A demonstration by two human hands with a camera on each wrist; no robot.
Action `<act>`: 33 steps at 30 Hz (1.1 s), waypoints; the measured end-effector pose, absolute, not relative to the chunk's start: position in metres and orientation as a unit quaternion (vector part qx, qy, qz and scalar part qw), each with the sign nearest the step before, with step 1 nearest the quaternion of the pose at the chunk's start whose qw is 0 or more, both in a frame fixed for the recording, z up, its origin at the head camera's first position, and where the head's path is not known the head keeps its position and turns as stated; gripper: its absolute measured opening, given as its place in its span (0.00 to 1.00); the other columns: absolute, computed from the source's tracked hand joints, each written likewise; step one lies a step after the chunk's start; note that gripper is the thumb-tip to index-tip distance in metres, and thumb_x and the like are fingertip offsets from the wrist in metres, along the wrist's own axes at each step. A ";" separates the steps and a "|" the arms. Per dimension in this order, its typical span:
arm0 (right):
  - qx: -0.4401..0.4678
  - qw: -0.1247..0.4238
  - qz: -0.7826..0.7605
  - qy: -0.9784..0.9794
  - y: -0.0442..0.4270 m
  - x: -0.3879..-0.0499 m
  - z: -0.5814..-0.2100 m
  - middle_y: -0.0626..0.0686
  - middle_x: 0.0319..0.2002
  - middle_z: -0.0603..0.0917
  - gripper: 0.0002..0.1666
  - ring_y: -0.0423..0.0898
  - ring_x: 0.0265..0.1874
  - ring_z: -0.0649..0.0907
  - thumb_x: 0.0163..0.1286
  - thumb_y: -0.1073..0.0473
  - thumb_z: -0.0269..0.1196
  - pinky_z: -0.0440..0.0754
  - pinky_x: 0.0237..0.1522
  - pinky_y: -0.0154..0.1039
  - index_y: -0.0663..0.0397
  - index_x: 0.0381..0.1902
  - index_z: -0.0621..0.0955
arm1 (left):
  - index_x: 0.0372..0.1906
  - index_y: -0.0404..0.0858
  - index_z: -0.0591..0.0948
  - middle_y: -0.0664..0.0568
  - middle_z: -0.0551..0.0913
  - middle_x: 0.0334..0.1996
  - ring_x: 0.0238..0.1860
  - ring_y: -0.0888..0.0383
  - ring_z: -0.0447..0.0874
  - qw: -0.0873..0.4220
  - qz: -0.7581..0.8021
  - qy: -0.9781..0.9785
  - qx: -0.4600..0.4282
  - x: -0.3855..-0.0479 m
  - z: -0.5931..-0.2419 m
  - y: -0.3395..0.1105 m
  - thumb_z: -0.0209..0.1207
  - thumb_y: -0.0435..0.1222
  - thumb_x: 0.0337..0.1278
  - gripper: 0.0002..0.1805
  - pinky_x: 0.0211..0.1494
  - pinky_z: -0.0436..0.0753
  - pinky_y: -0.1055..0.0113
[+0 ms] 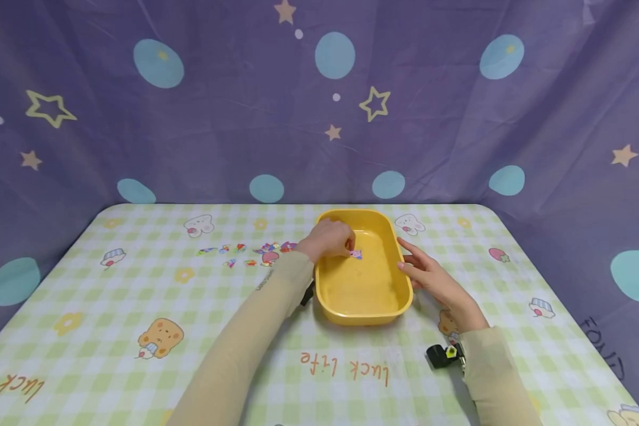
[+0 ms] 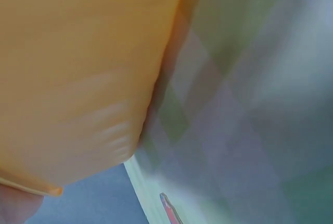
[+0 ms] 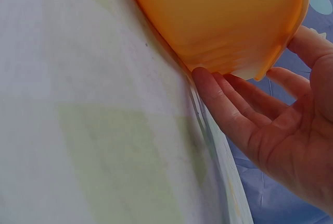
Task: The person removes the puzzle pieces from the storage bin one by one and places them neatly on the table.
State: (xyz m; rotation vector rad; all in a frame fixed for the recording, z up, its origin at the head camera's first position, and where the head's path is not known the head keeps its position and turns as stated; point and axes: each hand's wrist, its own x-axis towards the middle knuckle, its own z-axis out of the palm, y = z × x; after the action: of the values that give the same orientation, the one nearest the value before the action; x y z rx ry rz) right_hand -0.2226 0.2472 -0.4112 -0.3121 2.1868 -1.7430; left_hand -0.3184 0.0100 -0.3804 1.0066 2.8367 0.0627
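A yellow plastic basin (image 1: 362, 290) stands on the table. My left hand (image 1: 331, 238) reaches over its left rim, fingers curled down, and seems to pinch a small pink and purple sticker-like piece (image 1: 356, 254) inside it. On the basin's right side, my right hand (image 1: 431, 278) touches the outer wall with its fingers spread. The right wrist view shows the fingertips against the outside of the basin (image 3: 223, 21) and the thumb near the rim. In the left wrist view the basin's wall (image 2: 78, 78) hides most of the left hand.
Several small colourful flat pieces (image 1: 270, 256) lie on the table left of the basin, partly behind the left forearm. A green-and-white checked cloth (image 1: 112, 307) covers the table. Behind it hangs a purple curtain (image 1: 234, 106). A black wrist device (image 1: 441, 355) sits by the right sleeve.
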 end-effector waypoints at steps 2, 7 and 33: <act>-0.112 0.162 -0.614 0.764 0.247 -0.223 -0.410 0.67 0.61 0.66 0.38 0.51 0.50 0.77 0.68 0.52 0.53 0.80 0.41 0.38 0.39 0.71 0.50 | 0.28 0.51 0.83 0.63 0.80 0.25 0.34 0.62 0.75 0.068 0.021 0.941 0.332 -0.319 -0.379 0.010 0.62 0.43 0.48 0.03 0.49 0.66 0.64; -0.115 0.161 -0.619 0.760 0.246 -0.223 -0.407 0.68 0.61 0.66 0.38 0.49 0.49 0.78 0.68 0.53 0.53 0.80 0.41 0.37 0.41 0.71 0.50 | 0.27 0.49 0.83 0.63 0.80 0.25 0.32 0.62 0.75 0.070 0.017 0.943 0.326 -0.320 -0.377 0.009 0.61 0.42 0.47 0.03 0.49 0.65 0.65; -0.115 0.163 -0.605 0.771 0.246 -0.221 -0.409 0.68 0.62 0.64 0.38 0.49 0.50 0.77 0.69 0.52 0.52 0.80 0.41 0.37 0.41 0.71 0.49 | 0.39 0.42 0.82 0.57 0.82 0.35 0.35 0.62 0.77 -0.016 0.107 0.916 0.385 -0.306 -0.352 -0.021 0.58 0.35 0.47 0.11 0.44 0.72 0.69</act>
State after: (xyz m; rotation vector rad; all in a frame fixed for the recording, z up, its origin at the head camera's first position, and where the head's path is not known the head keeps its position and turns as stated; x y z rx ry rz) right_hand -0.2206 0.2463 -0.4094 -0.3283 2.1979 -1.7252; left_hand -0.3058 -0.0212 -0.3517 1.2224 2.9089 0.3411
